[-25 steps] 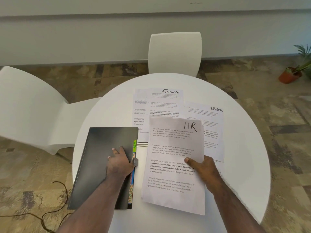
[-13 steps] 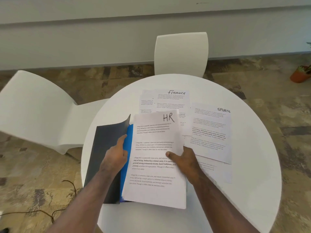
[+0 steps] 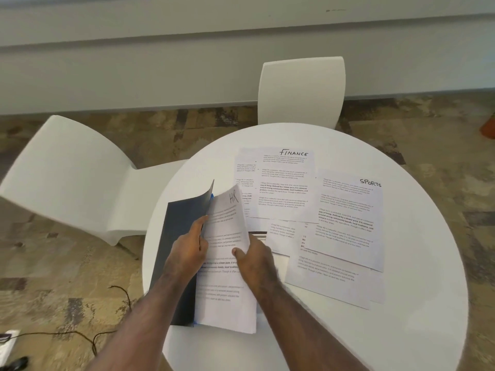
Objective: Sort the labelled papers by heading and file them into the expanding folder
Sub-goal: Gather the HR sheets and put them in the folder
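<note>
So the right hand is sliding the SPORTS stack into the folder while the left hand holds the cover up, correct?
Not quite: the head view shows the stack in the right hand is headed HR, not SPORTS. The SPORTS pile lies on the table. The left hand does hold the folder cover up.

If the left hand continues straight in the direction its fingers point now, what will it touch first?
The left hand points up and away along the raised dark folder cover it holds. Beyond that, probably the FINANCE papers, though depth is unclear.
</note>
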The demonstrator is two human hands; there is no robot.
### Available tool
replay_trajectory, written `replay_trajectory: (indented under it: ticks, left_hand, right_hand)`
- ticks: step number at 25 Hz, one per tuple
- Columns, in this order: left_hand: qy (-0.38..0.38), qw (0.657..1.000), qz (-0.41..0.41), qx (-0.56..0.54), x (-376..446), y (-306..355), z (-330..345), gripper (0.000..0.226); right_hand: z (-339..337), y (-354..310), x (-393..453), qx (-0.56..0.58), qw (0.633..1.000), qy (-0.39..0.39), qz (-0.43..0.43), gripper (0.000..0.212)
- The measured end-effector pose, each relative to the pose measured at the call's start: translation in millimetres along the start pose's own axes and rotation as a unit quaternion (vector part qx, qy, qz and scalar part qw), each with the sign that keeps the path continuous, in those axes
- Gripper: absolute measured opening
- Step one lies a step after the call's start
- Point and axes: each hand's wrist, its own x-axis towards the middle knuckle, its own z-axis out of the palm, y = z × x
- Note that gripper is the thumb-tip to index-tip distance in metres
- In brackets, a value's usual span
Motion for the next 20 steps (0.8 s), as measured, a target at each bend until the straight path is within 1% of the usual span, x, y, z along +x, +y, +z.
replay_trajectory:
  ticks: [2,6,7,9,11,13,14,15,16,17,18,19,20]
  left_hand:
    - [-0.002,1.000,-0.007,-0.011,-1.7,1.0,1.1,0.045]
    - [0.004,0.996,-0.001,-0.090,-4.0,6.9,-1.0,0.051]
    - [0.011,0.994,-0.005,-0.105,-1.8,7.4,-1.7,0.048]
    - [0.014,0.993,-0.012,-0.113,0.9,11.0,-3.8,0.037]
    - [0.014,0.994,-0.009,-0.105,4.6,14.4,-5.2,0.039]
    - [0.015,0.995,-0.001,-0.100,8.9,19.1,-5.3,0.042]
    - [0.017,0.994,-0.001,-0.105,10.9,22.0,-5.1,0.041]
    - [0.020,0.993,-0.006,-0.118,12.1,26.3,-6.1,0.038]
    - [0.025,0.991,-0.010,-0.130,13.7,28.7,-6.2,0.032]
    - [0.023,0.990,-0.011,-0.140,14.7,31.4,-7.3,0.028]
    - [0.032,0.989,-0.013,-0.144,16.8,32.4,-7.7,0.034]
    - [0.031,0.992,-0.013,-0.123,19.4,33.1,-7.8,0.039]
    - [0.027,0.995,-0.016,-0.096,21.7,32.4,-8.0,0.041]
  right_hand:
    - [13.0,-9.0,-3.1,0.007,1.000,-0.029,-0.006,0.041]
    - [29.8,-17.3,-10.0,0.022,0.995,-0.102,0.007,0.049]
    - [32.5,-16.2,-11.9,0.021,0.993,-0.112,0.011,0.050]
    - [40.1,-9.9,-10.2,0.012,0.993,-0.117,0.006,0.051]
    - [48.4,-8.2,-10.8,-0.038,0.993,-0.105,-0.050,0.049]
    - [55.4,-12.5,-9.2,-0.006,0.994,-0.087,-0.065,0.042]
    - [59.8,-14.0,-8.3,0.021,0.995,-0.076,-0.054,0.040]
    - [63.2,-12.2,-4.4,0.041,0.994,-0.086,-0.049,0.044]
    - [68.9,-11.8,-4.3,0.046,0.992,-0.099,-0.066,0.050]
    - [69.7,-14.9,-3.8,0.005,0.992,-0.104,-0.070,0.053]
    - [69.7,-18.0,-3.2,-0.037,0.990,-0.112,-0.072,0.050]
    - [71.3,-18.5,-3.0,-0.062,0.991,-0.102,-0.063,0.048]
    - [68.1,-21.7,-4.0,-0.101,0.987,-0.103,-0.069,0.051]
